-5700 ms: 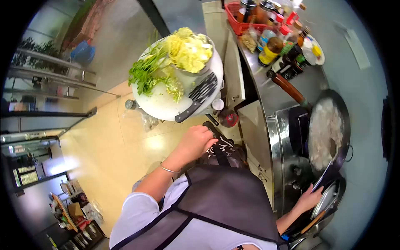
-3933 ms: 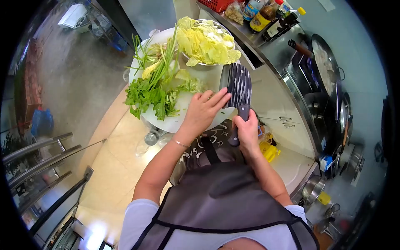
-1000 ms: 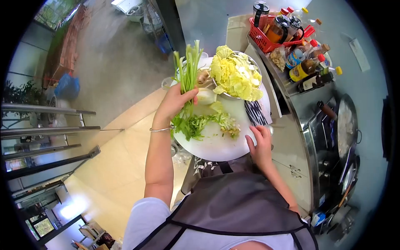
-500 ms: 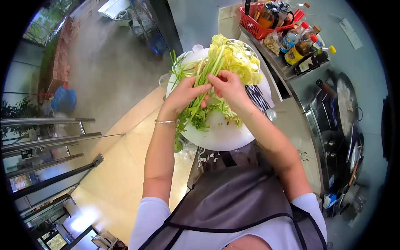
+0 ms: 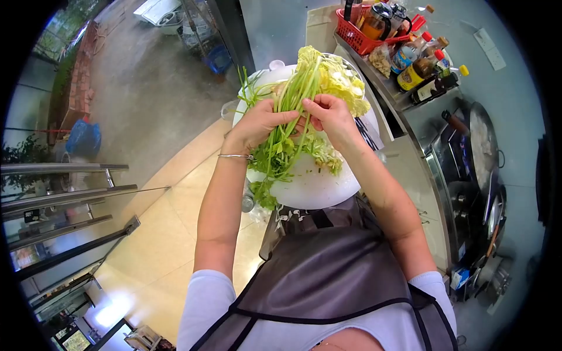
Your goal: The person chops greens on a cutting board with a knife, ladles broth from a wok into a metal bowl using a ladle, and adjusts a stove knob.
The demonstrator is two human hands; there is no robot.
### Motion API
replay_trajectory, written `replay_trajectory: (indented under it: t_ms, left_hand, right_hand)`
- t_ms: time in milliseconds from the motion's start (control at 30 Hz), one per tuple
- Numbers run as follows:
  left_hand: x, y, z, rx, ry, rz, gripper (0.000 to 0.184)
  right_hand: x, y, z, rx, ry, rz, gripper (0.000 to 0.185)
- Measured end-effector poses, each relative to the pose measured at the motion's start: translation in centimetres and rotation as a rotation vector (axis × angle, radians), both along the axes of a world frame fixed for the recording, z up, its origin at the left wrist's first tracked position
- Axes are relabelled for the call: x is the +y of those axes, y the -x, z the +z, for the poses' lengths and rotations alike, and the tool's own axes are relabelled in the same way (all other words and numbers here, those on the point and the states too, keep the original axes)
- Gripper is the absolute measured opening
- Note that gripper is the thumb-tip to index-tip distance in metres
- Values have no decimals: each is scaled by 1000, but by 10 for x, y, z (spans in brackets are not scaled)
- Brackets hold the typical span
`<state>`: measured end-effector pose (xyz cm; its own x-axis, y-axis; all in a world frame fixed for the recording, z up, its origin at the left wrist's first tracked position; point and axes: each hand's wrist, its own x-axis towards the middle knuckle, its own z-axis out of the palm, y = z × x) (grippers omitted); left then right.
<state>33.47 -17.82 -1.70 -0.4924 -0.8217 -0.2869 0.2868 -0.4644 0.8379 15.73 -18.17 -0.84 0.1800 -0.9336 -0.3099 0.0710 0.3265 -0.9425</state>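
My left hand (image 5: 261, 124) is wrapped round a bunch of long green stalks (image 5: 296, 88) with leafy ends hanging low. Thumb and fingers of my right hand (image 5: 329, 117) pinch at the stalks on their right side. Beneath lies a round white cutting board (image 5: 316, 190), bearing chopped greens (image 5: 325, 153). A bowl heaped with yellow-green cabbage leaves (image 5: 342, 82) stands at the board's far right. The knife's dark striped blade (image 5: 367, 133) shows partly behind my right wrist; its handle is hidden.
On the steel counter at the right are a red basket (image 5: 354, 36), several sauce bottles (image 5: 418, 69) and a wok (image 5: 481, 140) with pale contents on the stove. Metal rails (image 5: 64, 168) stand at the left. A blue bag (image 5: 84, 138) lies beyond them.
My right hand has left its place near the knife and come up to the stalks. The bunch has been raised, and its leafy ends now hang over the board's near left edge.
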Motion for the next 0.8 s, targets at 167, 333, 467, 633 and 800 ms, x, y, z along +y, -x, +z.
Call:
replay_trajectory:
  t_ms: [167,333,467,633,800]
  left_hand:
    - [0,-1,-4,-25,66,-49,17]
    - [3,0,-1,-10,28,-46,17]
    - [6,4,6,21,21,-52,16]
    - [0,1,1,-101,85,80,22]
    - [0,5,3,-143,77,118,18]
  right_hand:
    - [1,3,2,21,14,-44,19]
    - [0,4,2,-125,1,-160,19]
    - [-1,6,-4,-119,-17,-69,20]
    - [8,3,14,-124,-90,-218,11]
    - [21,-11,36,48,186,-66,19]
